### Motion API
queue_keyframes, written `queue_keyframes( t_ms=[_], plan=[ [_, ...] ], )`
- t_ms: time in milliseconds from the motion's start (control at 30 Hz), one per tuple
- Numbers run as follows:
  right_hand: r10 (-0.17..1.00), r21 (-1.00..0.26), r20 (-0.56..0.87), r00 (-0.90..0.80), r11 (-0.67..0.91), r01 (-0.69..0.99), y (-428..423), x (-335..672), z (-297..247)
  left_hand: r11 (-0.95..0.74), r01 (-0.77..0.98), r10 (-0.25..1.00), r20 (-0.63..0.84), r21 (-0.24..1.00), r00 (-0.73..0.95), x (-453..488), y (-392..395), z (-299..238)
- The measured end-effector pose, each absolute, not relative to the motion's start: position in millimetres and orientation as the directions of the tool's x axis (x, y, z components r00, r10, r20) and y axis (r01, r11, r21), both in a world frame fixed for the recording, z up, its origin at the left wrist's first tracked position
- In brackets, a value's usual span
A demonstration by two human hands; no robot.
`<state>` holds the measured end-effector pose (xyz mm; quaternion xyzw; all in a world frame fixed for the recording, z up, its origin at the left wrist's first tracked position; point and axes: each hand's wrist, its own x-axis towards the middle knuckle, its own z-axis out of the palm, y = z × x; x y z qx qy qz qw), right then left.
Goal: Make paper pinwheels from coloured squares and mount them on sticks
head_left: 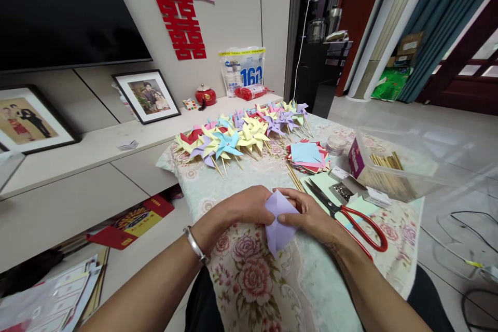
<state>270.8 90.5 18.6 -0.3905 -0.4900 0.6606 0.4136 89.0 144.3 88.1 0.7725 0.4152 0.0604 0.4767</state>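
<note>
Both of my hands hold a folded lilac paper square (279, 223) over the floral tablecloth (249, 275). My left hand (243, 206), with a silver bracelet on the wrist, pinches the paper's left edge. My right hand (309, 212) pinches its right side, fingers closed on the fold. Red-handled scissors (350, 215) lie just right of my right hand. Several wooden sticks (294, 177) lie beyond the paper.
A row of finished paper pinwheels (241, 135) lies at the table's far side. A stack of coloured paper squares (307, 156), a tape roll (336, 144), a box of pins (344, 191) and a clear tub of sticks (392, 166) stand at the right. A low cabinet (78, 166) is left.
</note>
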Motion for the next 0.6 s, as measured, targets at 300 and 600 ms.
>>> queue_keyframes(
  t_ms=[300,600],
  plan=[
    [0.952,-0.993,-0.073,-0.297,-0.096,-0.063,93.0,270.4,14.6,-0.239,0.556,0.650,-0.294,0.796,0.701,91.7,147.0,91.8],
    [0.956,-0.999,-0.042,-0.291,-0.042,0.005,91.8,270.5,22.5,-0.238,0.537,0.647,-0.281,0.809,0.709,89.8,152.0,88.6]
  ],
)
